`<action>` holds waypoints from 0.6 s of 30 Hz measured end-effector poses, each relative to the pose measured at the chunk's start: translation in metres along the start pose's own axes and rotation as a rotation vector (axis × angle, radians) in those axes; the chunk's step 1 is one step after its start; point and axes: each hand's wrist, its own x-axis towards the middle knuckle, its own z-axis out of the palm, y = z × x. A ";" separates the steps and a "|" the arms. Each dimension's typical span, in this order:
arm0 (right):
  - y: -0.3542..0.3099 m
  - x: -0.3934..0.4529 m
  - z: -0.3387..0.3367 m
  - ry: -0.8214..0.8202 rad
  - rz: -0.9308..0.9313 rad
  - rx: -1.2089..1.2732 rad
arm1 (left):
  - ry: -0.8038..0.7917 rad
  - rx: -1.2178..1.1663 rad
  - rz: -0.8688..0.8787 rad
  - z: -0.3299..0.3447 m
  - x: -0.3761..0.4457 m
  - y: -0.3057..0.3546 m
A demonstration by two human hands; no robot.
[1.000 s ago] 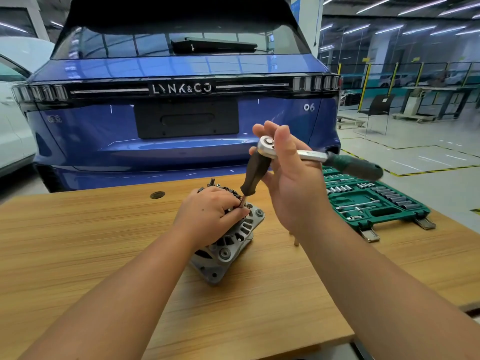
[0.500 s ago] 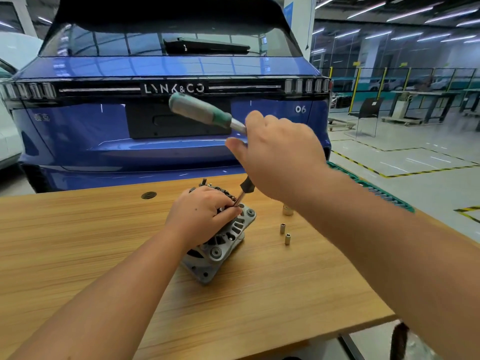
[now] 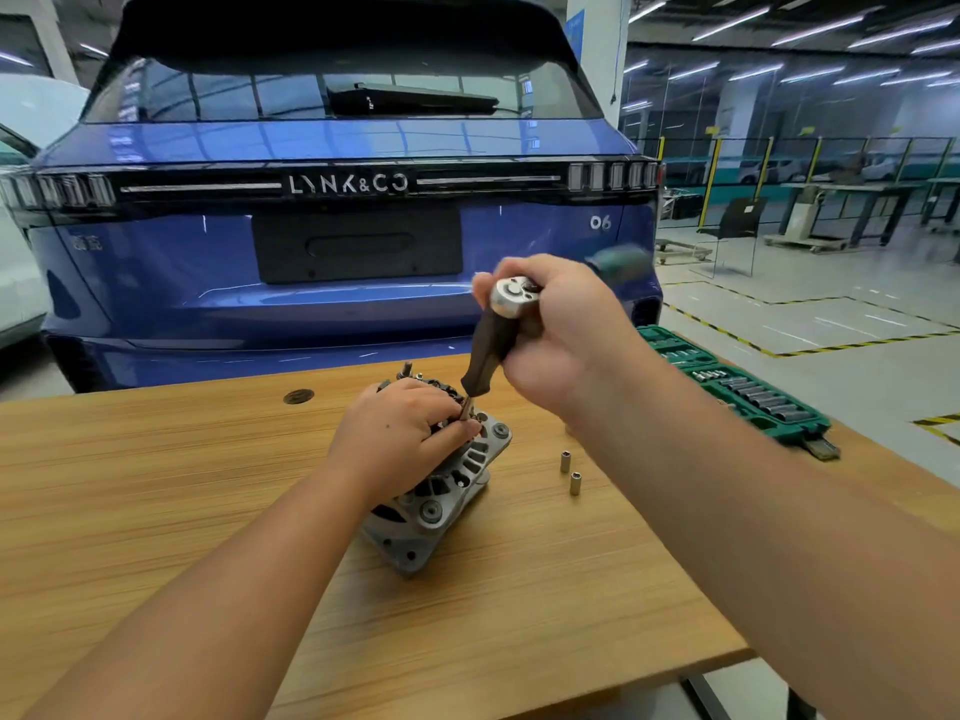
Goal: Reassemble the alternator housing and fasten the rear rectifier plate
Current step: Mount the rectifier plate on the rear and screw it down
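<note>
The fingers of the left hand (image 3: 400, 433) curl over the top of the alternator (image 3: 441, 491) and pinch the lower tip of the black extension bar (image 3: 488, 350) against the rear of the unit. The fingers of the right hand (image 3: 566, 330) wrap around the head of the ratchet wrench (image 3: 511, 296), clamped on it where the bar joins; the wrench's green handle (image 3: 618, 259) sticks out behind the hand, blurred. The bar slants from the silver ratchet head down and left to the alternator.

The alternator lies on the wooden tabletop (image 3: 156, 511) near the middle, closer to the far edge than the near one, tilted with its grey cast housing and mounting lug pointing toward the near edge. Whether the rectifier plate is in place I cannot tell; the left hand covers it.

Two small silver sockets (image 3: 570, 472) stand upright just right of the alternator, near each other but apart. An open green socket set case (image 3: 743, 397) sits along the right edge of the tabletop. A round hole (image 3: 298, 396) shows in the tabletop near the far edge. Beyond the far edge stands a blue car (image 3: 343, 226), its rear facing the tabletop.
</note>
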 end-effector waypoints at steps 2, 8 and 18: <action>0.005 0.000 -0.005 -0.010 -0.029 0.199 | -0.007 0.013 -0.004 -0.001 0.001 0.000; 0.035 -0.007 -0.037 -0.126 -0.771 -0.603 | -0.047 0.012 -0.014 -0.003 0.001 0.002; 0.002 -0.006 -0.036 -0.177 -1.439 -1.815 | -0.056 -0.109 -0.068 0.003 0.002 -0.003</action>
